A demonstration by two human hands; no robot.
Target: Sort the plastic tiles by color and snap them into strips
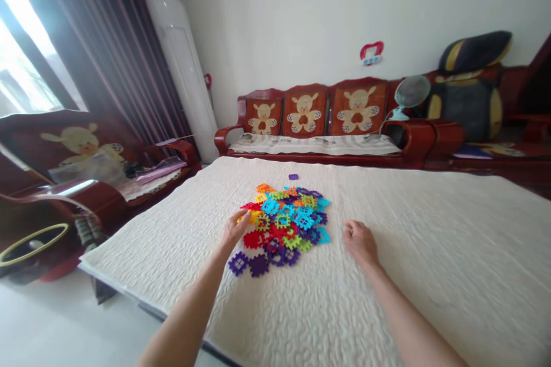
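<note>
A loose pile of interlocking plastic pieces [282, 221] in purple, red, blue, green, orange and yellow lies on a cream quilted cover. The pieces are square with toothed edges, and some have cut-out middles. At the pile's left edge is my left hand [235, 228], its fingertips closed at a yellow interlocking piece [255, 217]. Off to the right of the pile, my right hand [361, 242] rests low over the cover with fingers curled in, and nothing shows in it. Nearer to me lie purple pieces [259, 265]. One purple piece [293, 176] sits alone beyond the pile.
The quilted cover [430, 229] spreads over a wide table. Behind it stands a wooden sofa [301, 157] with bear-patterned cushions and a small fan [411, 93]. To the left are a wooden armchair [99, 198] and a bin with a yellow rim [34, 233].
</note>
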